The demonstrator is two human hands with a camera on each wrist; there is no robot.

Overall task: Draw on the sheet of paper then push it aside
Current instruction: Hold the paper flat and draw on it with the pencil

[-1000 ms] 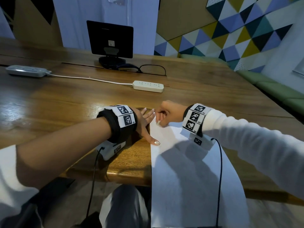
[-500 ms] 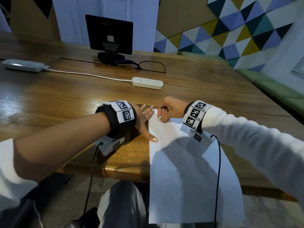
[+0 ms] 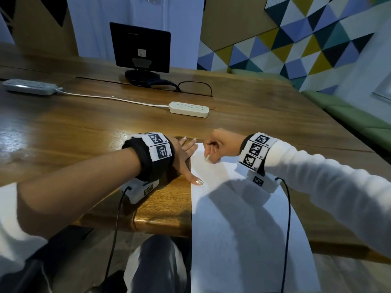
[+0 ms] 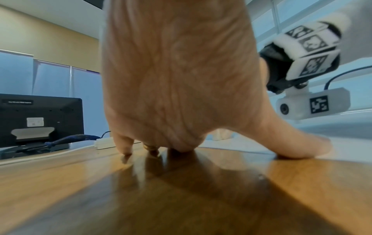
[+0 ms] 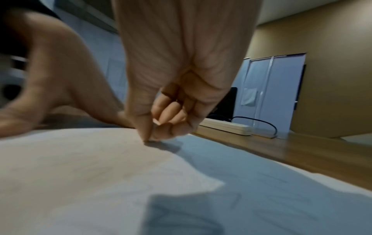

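A white sheet of paper lies on the wooden table, and its near end hangs over the front edge. My left hand lies flat beside the sheet's left edge, fingers straight, with its thumb pressing on the paper. My right hand is curled at the sheet's top left corner. It pinches a small white stick whose tip touches the paper. The right wrist view shows those curled fingertips down on the sheet. In the left wrist view the left hand rests on the wood.
A white power strip lies just beyond the hands, with a second one at the far left. A black monitor and a pair of glasses sit at the back. A green bench runs along the right.
The right hand's tip has crept slightly to the right along the top of the sheet. The left hand stays pressed where it was.
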